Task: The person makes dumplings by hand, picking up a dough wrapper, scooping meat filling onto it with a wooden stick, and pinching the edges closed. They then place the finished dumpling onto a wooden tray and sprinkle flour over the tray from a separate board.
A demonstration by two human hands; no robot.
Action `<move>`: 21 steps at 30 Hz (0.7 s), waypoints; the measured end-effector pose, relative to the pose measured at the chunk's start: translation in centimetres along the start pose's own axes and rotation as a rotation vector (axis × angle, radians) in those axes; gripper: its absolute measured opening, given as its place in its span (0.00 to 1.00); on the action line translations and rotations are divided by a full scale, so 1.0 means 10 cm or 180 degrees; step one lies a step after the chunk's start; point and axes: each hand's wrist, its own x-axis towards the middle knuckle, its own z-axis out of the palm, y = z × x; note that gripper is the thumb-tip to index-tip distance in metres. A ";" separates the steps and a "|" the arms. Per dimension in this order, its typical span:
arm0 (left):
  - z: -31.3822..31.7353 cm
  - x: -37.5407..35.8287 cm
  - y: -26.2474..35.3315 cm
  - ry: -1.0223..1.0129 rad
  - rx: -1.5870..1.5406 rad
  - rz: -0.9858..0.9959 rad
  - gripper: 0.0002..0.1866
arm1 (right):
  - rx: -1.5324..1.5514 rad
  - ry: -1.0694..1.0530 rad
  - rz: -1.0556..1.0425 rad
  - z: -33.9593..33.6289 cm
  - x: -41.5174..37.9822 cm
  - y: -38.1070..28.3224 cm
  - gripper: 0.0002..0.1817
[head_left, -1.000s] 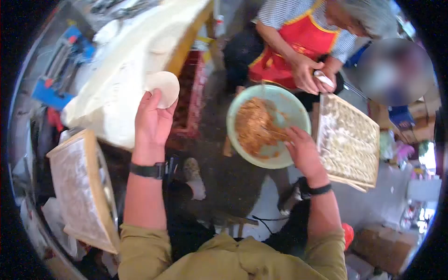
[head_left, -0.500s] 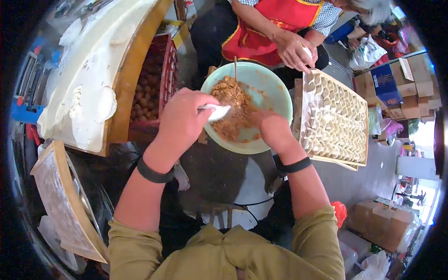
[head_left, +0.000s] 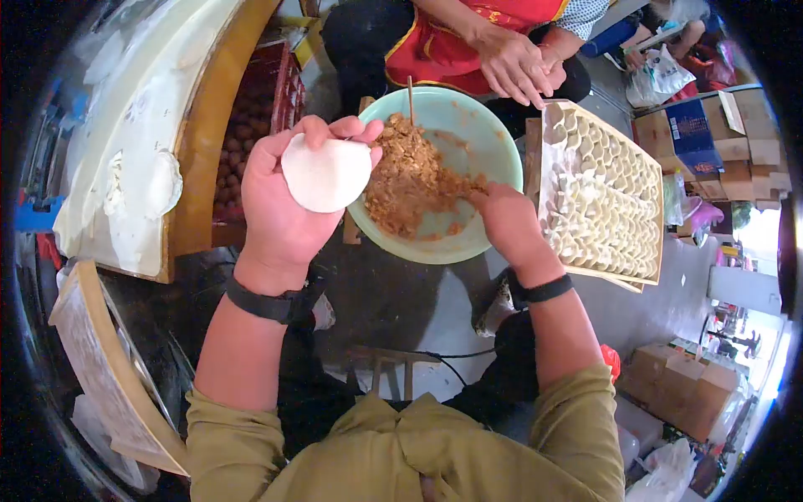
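Note:
A round white dough wrapper (head_left: 327, 174) lies flat across the palm and fingers of my left hand (head_left: 288, 197), left of a pale green bowl (head_left: 464, 255). Brown minced filling (head_left: 410, 180) is heaped in the bowl's left part, and a thin stick (head_left: 411, 100) stands up in it. My right hand (head_left: 508, 219) is at the bowl's right rim, its fingers closed beside some filling; whatever they hold is too hidden to name. To the right, a wooden tray (head_left: 657, 188) carries rows of folded white dumplings.
Across the bowl sits a person in a red apron (head_left: 481, 50), hands together near the tray. On the left are a floured board (head_left: 163, 109) and a red crate (head_left: 288, 92) of small round things. Cardboard boxes (head_left: 682, 385) stand at the right.
My left hand has turned palm up, and its wrapper now lies open and flat. My right hand has moved slightly right at the rim. The other person's hands no longer show a white piece.

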 end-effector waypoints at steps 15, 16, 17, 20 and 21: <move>-0.09 -0.04 -0.19 0.1476 0.0294 -0.0208 0.18 | -0.0304 -0.0991 0.0089 -0.18 -0.06 -0.11 0.11; -0.12 -0.04 -0.19 0.1485 0.0301 -0.0216 0.17 | -0.0165 -0.1000 0.0038 -0.17 -0.06 -0.11 0.12; -0.15 -0.04 -0.19 0.1495 0.0308 -0.0223 0.17 | -0.0025 -0.1008 -0.0013 -0.16 -0.06 -0.11 0.13; -0.17 -0.05 -0.18 0.1743 0.0544 -0.0163 0.15 | 0.0336 -0.1028 -0.0081 -0.05 -0.05 -0.12 0.15; -0.16 -0.05 -0.17 0.1862 0.0659 -0.0130 0.15 | 0.0449 -0.1035 -0.0088 -0.03 -0.05 -0.12 0.16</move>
